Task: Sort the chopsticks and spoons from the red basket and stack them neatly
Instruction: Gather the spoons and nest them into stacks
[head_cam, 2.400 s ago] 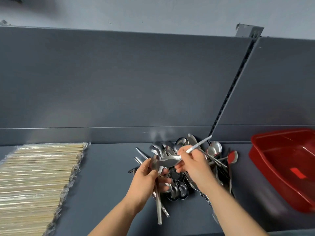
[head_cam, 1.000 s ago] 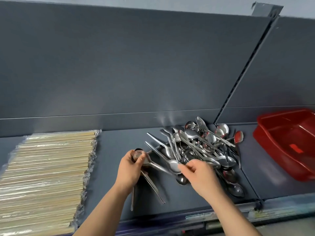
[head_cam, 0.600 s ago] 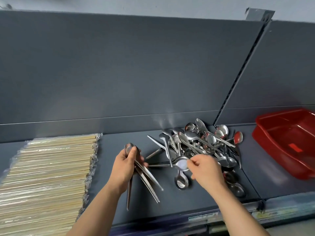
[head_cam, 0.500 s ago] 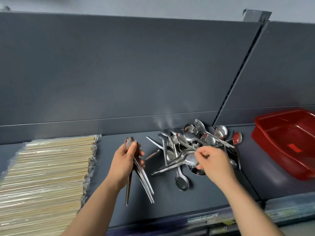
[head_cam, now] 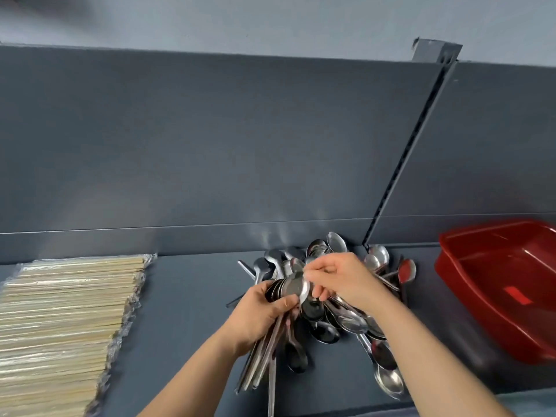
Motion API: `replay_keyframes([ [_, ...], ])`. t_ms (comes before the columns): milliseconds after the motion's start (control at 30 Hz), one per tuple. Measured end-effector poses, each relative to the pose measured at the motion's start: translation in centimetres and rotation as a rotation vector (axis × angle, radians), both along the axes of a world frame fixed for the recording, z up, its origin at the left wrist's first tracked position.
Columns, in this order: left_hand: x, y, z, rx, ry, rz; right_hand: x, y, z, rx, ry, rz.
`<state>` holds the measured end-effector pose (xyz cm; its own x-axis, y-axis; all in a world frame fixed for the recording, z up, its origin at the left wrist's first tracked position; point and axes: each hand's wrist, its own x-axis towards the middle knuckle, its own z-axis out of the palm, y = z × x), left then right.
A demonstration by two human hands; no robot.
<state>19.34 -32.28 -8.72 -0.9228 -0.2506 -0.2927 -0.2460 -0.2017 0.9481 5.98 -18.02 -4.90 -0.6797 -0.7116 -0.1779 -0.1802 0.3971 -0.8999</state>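
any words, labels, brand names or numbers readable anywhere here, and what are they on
No text in this view can be read.
On the red patch on the floor of the red plastic basket: too blurred to tell whether it bears any text.
On the clear-wrapped wooden chopsticks: no print visible.
On the steel spoons: no stamp can be made out.
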Motion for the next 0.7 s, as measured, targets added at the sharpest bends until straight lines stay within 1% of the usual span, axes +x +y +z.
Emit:
replay_keyframes([
  [33, 0.0, -0.1, -0.2, 0.013, -0.004, 0.047, -0.5, 0.0, -0.6, 0.006, 0.031, -0.054],
  [67, 0.0, -0.2, -0.5, 0.055, -0.006, 0.097, -1.1, 0.1, -1.3, 0.061, 0.12, -0.1],
  [100, 0.0, -0.3, -0.6, 0.117, -0.007, 0.149, -1.5, 0.2, -2.0, 0.156, 0.239, -0.115],
  [167, 0.1, -0.5, -0.8, 0.209, 0.003, 0.246, -1.6, 0.1, -3.1, 0.364, 0.438, -0.066],
  [233, 0.2, -0.6, -0.8, 0.21, 0.02, 0.322, -1.3, -0.3, -3.8, 0.489, 0.535, -0.023],
  [300, 0.1, -0.8, -1.0, 0.132, 0.019, 0.386, -1.3, -0.8, -4.0, 0.562, 0.601, 0.024],
  [367, 0.0, -1.0, -1.3, 0.099, 0.007, 0.44, -1.6, -1.1, -4.2, 0.595, 0.628, 0.074],
  [500, -0.5, -1.2, -1.6, 0.224, -0.012, 0.46, -2.0, -1.2, -4.2, 0.589, 0.619, 0.127],
  [600, -1.1, -1.2, -1.9, 0.296, -0.018, 0.457, -2.5, -1.2, -4.5, 0.554, 0.551, 0.113],
  [700, -2.0, -1.3, -2.3, 0.326, -0.015, 0.494, -3.1, -1.1, -4.9, 0.53, 0.457, 0.118],
])
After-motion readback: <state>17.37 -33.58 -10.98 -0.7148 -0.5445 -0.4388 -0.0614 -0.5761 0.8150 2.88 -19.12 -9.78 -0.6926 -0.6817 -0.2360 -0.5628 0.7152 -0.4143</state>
